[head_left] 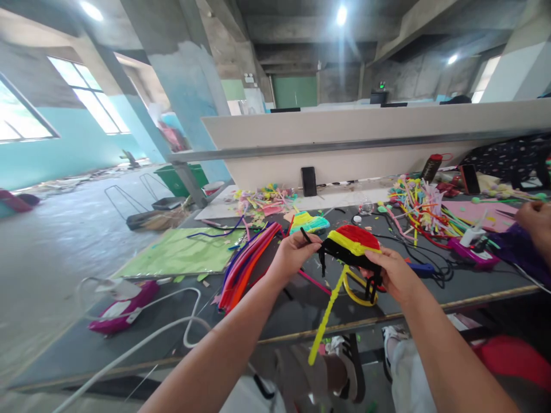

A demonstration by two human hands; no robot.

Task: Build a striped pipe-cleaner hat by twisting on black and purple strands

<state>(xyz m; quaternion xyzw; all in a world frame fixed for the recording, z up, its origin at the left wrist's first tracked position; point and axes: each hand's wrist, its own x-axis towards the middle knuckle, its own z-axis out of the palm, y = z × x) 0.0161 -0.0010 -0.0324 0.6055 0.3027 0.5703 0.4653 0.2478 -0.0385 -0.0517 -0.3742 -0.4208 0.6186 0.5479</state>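
Note:
A woven piece [353, 244] in red, yellow and black bands is held up above the front part of the dark table. My right hand [390, 269] grips its right end, thumb on top. At the piece's left end, my left hand [297, 255] pinches a black fuzzy stem [305, 235]. Black ends dangle at both sides of the piece. A yellow twisted stem [329, 315] hangs below it, past the table edge, and a yellow loop [359, 292] shows beneath my right hand.
Pink, purple and orange stems [247, 269] lie left of my left hand. Beyond are a yellow and turquoise piece [307, 222] and an upright phone [309, 181]. Purple power strips [124, 307] and cables flank the work area. Another person's hand [536, 223] is at far right.

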